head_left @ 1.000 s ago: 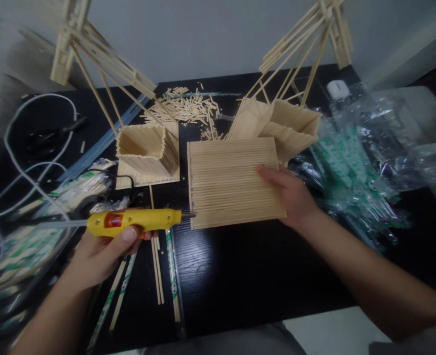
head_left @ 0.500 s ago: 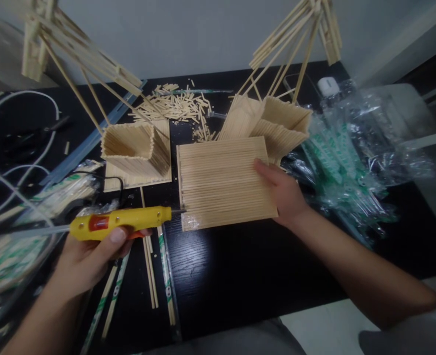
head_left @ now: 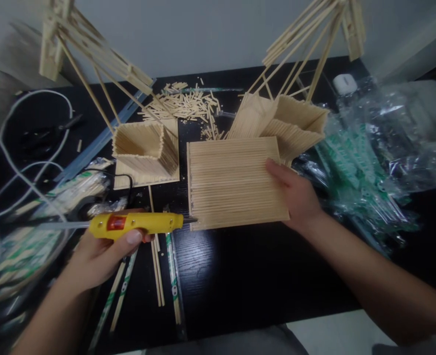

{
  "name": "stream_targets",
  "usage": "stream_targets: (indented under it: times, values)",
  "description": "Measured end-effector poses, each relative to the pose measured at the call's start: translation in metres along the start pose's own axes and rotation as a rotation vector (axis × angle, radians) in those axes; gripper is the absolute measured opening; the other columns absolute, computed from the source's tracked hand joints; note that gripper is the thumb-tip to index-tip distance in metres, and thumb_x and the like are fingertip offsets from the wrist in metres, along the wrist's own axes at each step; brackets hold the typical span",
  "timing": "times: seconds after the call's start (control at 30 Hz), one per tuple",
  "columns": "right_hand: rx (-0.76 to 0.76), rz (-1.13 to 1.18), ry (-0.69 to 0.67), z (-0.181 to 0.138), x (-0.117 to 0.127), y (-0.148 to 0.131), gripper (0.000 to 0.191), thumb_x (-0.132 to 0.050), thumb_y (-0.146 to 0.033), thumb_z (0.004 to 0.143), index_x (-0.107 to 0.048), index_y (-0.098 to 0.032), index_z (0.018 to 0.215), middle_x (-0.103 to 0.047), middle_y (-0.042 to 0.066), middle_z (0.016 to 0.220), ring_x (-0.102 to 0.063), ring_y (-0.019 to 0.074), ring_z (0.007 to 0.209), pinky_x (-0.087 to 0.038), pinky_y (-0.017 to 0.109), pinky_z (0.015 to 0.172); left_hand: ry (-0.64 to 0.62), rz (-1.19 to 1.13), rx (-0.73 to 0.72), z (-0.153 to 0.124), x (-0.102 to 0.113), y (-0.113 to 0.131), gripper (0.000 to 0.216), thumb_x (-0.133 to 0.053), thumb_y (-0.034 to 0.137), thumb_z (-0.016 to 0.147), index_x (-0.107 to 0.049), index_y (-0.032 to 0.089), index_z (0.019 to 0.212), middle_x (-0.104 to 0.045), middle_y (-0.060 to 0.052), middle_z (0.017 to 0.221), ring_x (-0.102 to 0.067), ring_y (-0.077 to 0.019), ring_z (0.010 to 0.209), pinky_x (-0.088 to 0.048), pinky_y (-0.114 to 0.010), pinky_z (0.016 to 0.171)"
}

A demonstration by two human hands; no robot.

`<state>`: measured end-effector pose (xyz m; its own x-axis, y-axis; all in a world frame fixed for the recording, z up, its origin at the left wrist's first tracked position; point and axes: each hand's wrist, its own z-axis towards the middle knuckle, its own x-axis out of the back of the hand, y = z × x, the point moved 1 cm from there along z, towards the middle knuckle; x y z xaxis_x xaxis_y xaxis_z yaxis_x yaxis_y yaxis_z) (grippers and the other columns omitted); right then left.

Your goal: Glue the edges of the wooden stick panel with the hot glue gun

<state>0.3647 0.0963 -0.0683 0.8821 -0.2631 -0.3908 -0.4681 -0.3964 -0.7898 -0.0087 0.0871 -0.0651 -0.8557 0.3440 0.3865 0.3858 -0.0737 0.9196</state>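
A yellow hot glue gun (head_left: 140, 224) with a glue stick in its back end lies in my left hand (head_left: 107, 254), fingers wrapped round the handle. Its nozzle points right and meets the lower left corner of a flat panel of glued wooden sticks (head_left: 236, 182). My right hand (head_left: 297, 195) grips that panel by its right edge, thumb on top and the other fingers hidden beneath. Behind it to the left stands an open stick-built box (head_left: 140, 162) on a stick base. A second stick box (head_left: 295, 121) leans tilted behind the panel's right corner.
A heap of cut stick pieces (head_left: 184, 103) lies at the back. Clear and green wrappers (head_left: 362, 162) cover the right side. Wrapped chopsticks (head_left: 173, 281), a white cable (head_left: 3, 143) and a bluish strip (head_left: 99, 143) lie on the left of the black table (head_left: 240, 281).
The whole scene has shifted slightly right in view. The glue gun's nozzle now sits lower on the panel's left edge, at its corner. Both hands keep their holds.
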Motion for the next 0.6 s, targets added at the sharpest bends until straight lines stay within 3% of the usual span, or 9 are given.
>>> stream_targets:
  times: [0.43, 0.6]
  values:
    - [0.012, -0.036, 0.005, 0.0002, 0.0000, 0.0005, 0.036, -0.098, -0.060, 0.077, -0.085, -0.033, 0.096, -0.090, 0.004, 0.102, -0.079, 0.0430, 0.135, -0.066, 0.059, 0.113, 0.057, -0.034, 0.044, 0.0010, -0.0028, 0.0019, 0.052, -0.084, 0.071, 0.095, -0.089, 0.025, 0.072, -0.070, -0.005, 0.053, -0.063, -0.0177, 0.042, -0.051, -0.023, 0.039]
    - [0.006, -0.014, 0.018, -0.0006, -0.0014, 0.0000, 0.034, -0.100, -0.059, 0.074, -0.081, -0.032, 0.084, -0.091, 0.004, 0.101, -0.080, 0.0424, 0.133, -0.066, 0.057, 0.113, 0.054, -0.037, 0.013, 0.0023, -0.0029, 0.0039, 0.050, -0.084, 0.069, 0.096, -0.088, 0.024, 0.072, -0.074, -0.005, 0.056, -0.064, -0.0172, 0.044, -0.049, -0.022, 0.039]
